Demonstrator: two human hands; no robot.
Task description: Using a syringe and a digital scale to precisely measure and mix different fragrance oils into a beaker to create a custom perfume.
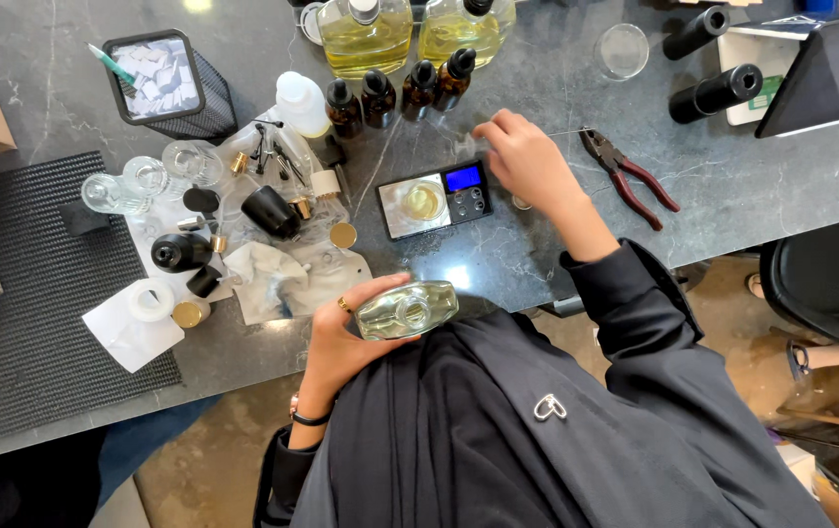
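My left hand (341, 337) grips a clear glass bottle (408, 310) of pale yellow liquid, held on its side close to my chest above the table's front edge. My right hand (525, 161) reaches over the dark stone table (732, 186), fingers pinched together just right of a small digital scale (435, 199). What the fingers pinch is too small to make out. A small round glass with yellowish liquid (423, 200) rests on the scale's plate, and the scale's display glows blue.
Red-handled pliers (630, 176) lie right of my hand. Several amber dropper bottles (400, 93) and two large bottles of yellow liquid (366, 34) stand at the back. Left lie empty glass bottles (146, 176), black caps, paper, a mesh holder (167, 83) and a ribbed black mat (38, 313).
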